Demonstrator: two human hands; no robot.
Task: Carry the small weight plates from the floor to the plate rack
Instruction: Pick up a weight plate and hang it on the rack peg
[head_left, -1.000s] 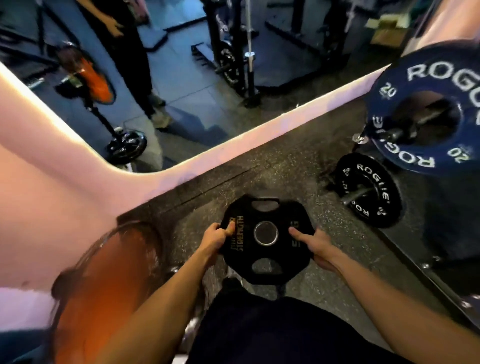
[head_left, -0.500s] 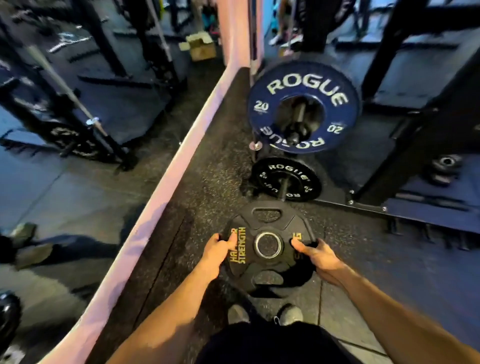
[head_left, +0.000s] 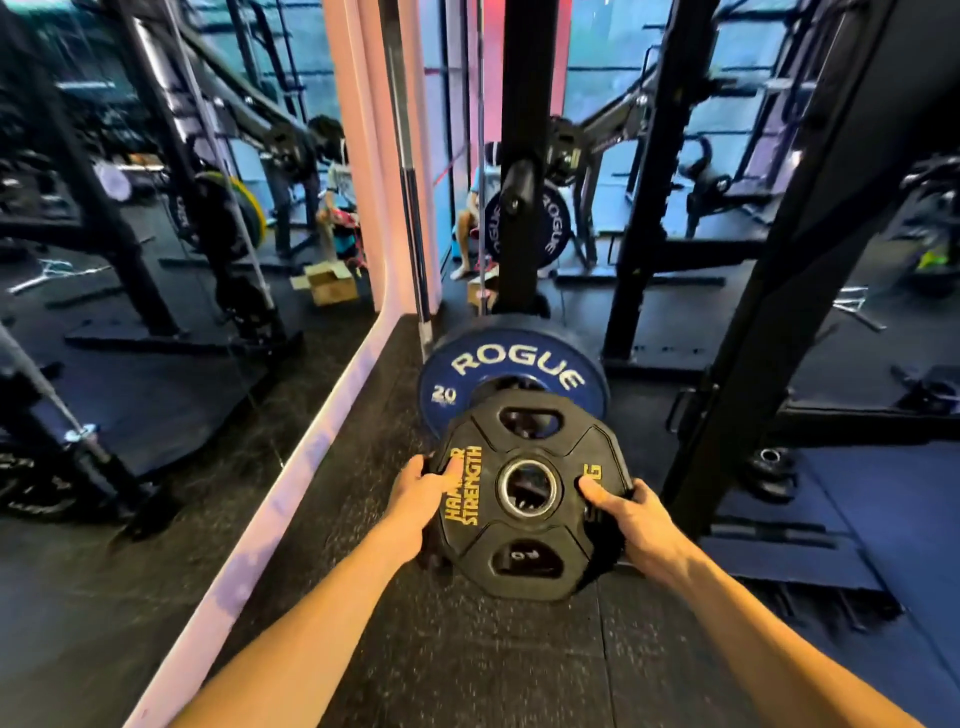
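Black Hammer Strength plate (head_left: 530, 496) sits centre-low in frame, held out in front, face toward the camera and clear of the floor (head_left: 415, 649). Left hand (head_left: 421, 491) grips its left edge, thumb laid over the yellow lettering, fingers wrapped behind. Right hand (head_left: 626, 512) grips the right edge, thumb pressing near the steel hub, rest of the fingers curled round the back. Both hands are closed firmly on the plate.

Just beyond it, above centre, stands a blue Rogue 20 plate (head_left: 511, 374); the black one overlaps its lower part in view, can't tell if they touch. A black rack upright (head_left: 519, 104) rises behind it, and another post (head_left: 779, 260) stands at right.

Step in hand, as I judge it: carrying the plate toward the rack pegs. To do it well:
- keep a two-hand grip w/ wrists straight, plate close to the body
- use the cut-out handles if the edge grip feels slick
- line the hub hole up w/ the peg before sliding on; peg itself isn't clearly visible from here
- watch fingers btwn this plate and the blue one; pinch risk
- mind the pink kerb (head_left: 270, 509) at left when stepping.
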